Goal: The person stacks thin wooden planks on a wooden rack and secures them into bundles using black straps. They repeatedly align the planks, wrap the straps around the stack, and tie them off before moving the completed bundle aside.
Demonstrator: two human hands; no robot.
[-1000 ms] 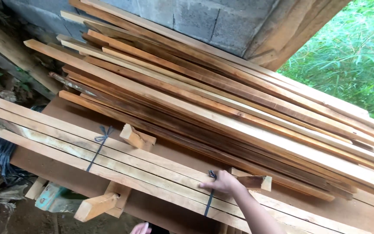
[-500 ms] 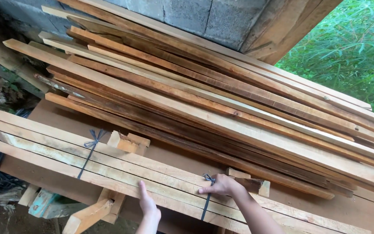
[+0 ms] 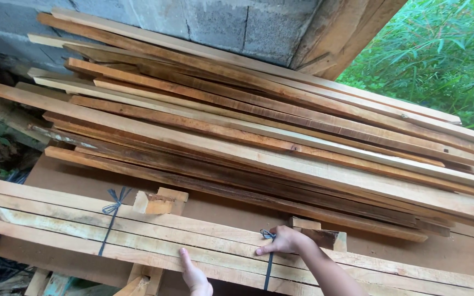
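Both hands (image 3: pixel 196 274) (image 3: pixel 282 240) on tied plank bundle (image 3: pixel 72 222).

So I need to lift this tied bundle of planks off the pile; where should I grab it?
Probably grip the tied bundle of planks at its near long edge, hands spread between the two dark string ties, coming from the front. It lies flat and long, and the stacked boards block the far side.

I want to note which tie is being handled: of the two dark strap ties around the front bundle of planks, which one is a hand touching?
The right-hand tie: the right hand rests at its knot. The left-hand tie is untouched.
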